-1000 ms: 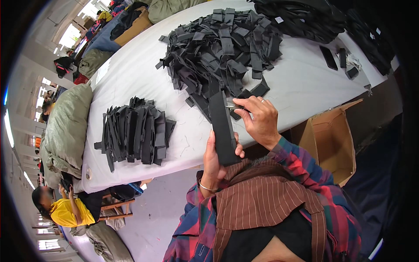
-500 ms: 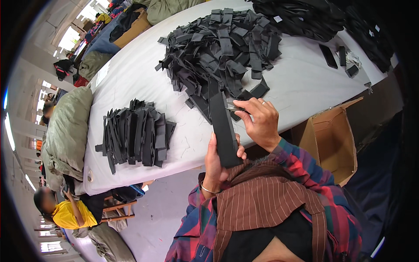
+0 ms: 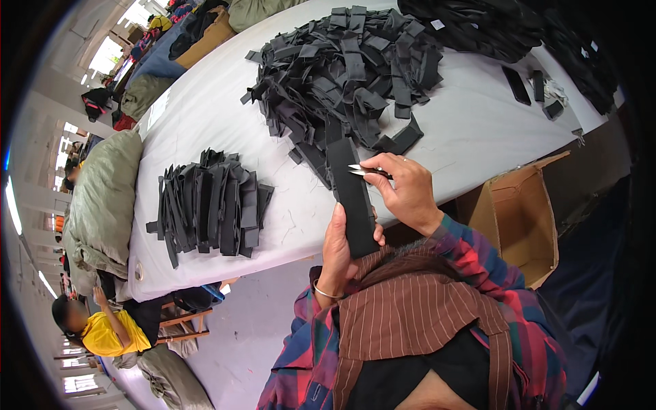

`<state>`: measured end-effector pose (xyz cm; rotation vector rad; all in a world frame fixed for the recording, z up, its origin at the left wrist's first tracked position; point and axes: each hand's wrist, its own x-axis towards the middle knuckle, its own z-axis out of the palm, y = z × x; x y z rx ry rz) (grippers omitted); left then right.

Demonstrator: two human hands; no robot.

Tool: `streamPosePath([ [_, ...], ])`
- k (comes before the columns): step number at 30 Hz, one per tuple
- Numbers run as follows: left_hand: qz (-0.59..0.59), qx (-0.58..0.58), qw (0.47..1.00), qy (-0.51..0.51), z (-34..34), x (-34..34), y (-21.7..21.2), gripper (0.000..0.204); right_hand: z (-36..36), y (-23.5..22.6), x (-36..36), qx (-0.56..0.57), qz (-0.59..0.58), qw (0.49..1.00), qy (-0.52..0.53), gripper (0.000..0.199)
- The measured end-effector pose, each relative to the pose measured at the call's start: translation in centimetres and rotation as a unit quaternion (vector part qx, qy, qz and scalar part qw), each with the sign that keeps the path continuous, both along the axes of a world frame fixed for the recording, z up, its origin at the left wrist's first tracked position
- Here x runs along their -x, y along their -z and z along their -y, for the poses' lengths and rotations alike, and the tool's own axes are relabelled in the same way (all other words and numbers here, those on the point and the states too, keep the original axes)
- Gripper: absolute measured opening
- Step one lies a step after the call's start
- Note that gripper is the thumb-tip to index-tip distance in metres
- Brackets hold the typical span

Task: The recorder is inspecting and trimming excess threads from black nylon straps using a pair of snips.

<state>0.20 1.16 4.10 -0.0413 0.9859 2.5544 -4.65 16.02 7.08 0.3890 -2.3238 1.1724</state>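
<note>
My left hand point(image 3: 339, 247) is closed around the lower part of a long black fabric strip point(image 3: 350, 198), thumb on one side and fingertips on the other. The strip slants away from me, its far end against a large heap of dark grey and black fabric strips point(image 3: 348, 75). Small thread snips point(image 3: 372, 171) are pinched in my right hand point(image 3: 404, 188); their pale, pointed blades lie over the middle of the held strip. Whether the blades touch the fabric I cannot tell. To the left, a smaller bundle of similar strips point(image 3: 212, 205) lies lined up side by side.
A phone point(image 3: 515, 85) and small dark items lie on the white table point(image 3: 184, 130) at the right, near black garments point(image 3: 471, 27). An open cardboard box point(image 3: 523, 229) stands beside the table. Stuffed sacks point(image 3: 102, 198) and a person in yellow point(image 3: 116, 333) are at the left.
My right hand has shifted slightly left, and the snips' blades now show over the strip. The left hand keeps its grip. The person in yellow has raised a hand.
</note>
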Motion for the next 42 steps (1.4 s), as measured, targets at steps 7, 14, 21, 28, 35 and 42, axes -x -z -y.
streamPosePath([
  [7, 0.032, 0.067, 0.997, -0.006, 0.3, -0.3, -0.1, 0.046, 0.4, -0.1, 0.1, -0.021, -0.001, 1.000, -0.001, 0.011],
  [14, 0.008, 0.091, 0.996, 0.021, 0.5, -0.7, 0.2, 0.045, 0.2, 0.1, -0.1, -0.052, 0.013, 0.999, 0.007, 0.010],
  [21, 0.045, 0.043, 0.998, 0.004, 1.1, -0.2, 0.1, 0.053, -1.1, 0.4, 0.7, 0.084, 0.087, 0.992, 0.041, 0.012],
  [28, 0.068, 0.032, 0.994, -0.081, 0.9, 0.9, 0.4, 0.047, 0.6, -0.2, -4.2, -0.005, 0.084, 0.990, -0.111, 0.013],
  [35, 0.026, 0.053, 0.997, -0.049, 1.4, 0.8, 2.9, 0.039, 1.5, 0.7, -4.6, -0.014, 0.101, 0.992, -0.073, 0.010],
  [42, 0.088, 0.108, 0.986, -0.094, 0.9, 0.6, 2.6, 0.039, 1.5, 1.0, -4.2, -0.041, 0.067, 0.994, -0.078, 0.011],
])
